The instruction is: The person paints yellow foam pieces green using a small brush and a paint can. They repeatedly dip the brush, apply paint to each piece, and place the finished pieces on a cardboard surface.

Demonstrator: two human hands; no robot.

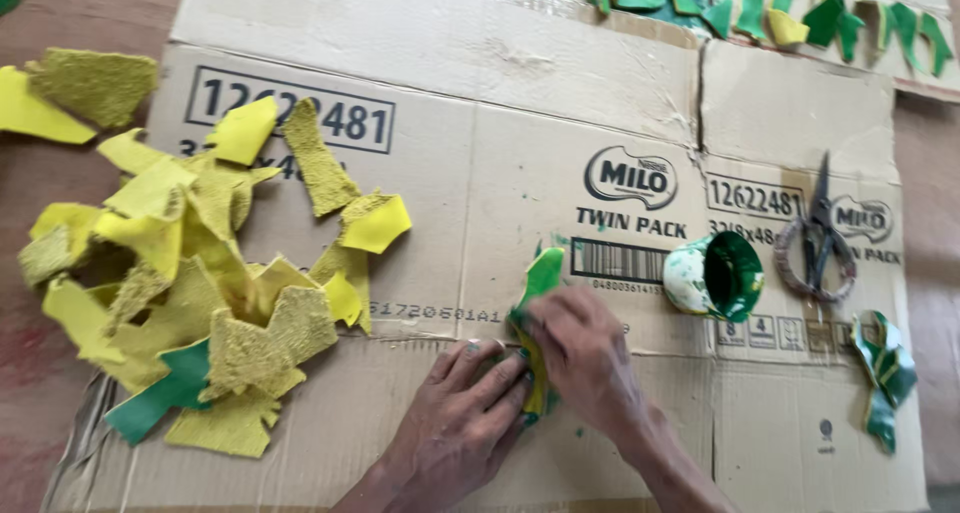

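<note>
Piece in hand: we work on a yellow piece partly painted green [538,303], lying flat on the flattened cardboard box [560,123] just below its middle.
Left hand [460,423]: we press it palm down on the lower part of the piece, fingers spread and flat; it pins rather than grasps.
Right hand [585,358]: our fingers are bunched on the piece's middle; whether they pinch something small we cannot tell.
Handling: we judge the piece light, thin and soft, likely to bend or slide unless held flat; its wet-looking green coat looks slick and would smear.
Where to hold: we think the unpainted yellow lower end and the edges are the best places, with flat pressure rather than a pinch.
Paint cup [715,276]: it lies on its side just right of the hands, green inside.
Scissors [818,238]: closed, further right on the cardboard.
Yellow scraps [190,273]: a loose heap to the left, well apart.
Finished green pieces [885,368]: one at far right, more along the top edge.
</note>
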